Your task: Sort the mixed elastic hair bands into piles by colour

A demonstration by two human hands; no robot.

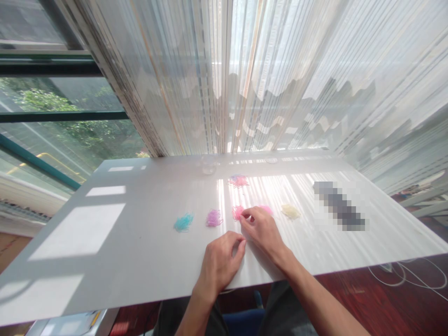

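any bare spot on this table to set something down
Widest: the table left of the teal pile. Narrower: between cream pile and blurred patch. Crowded: the middle, with left hand and right hand near the pink pile.

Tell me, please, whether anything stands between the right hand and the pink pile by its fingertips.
Nothing visible does: the right hand has its fingertips right at the pink pile's edge, and the left hand is nearer the person.
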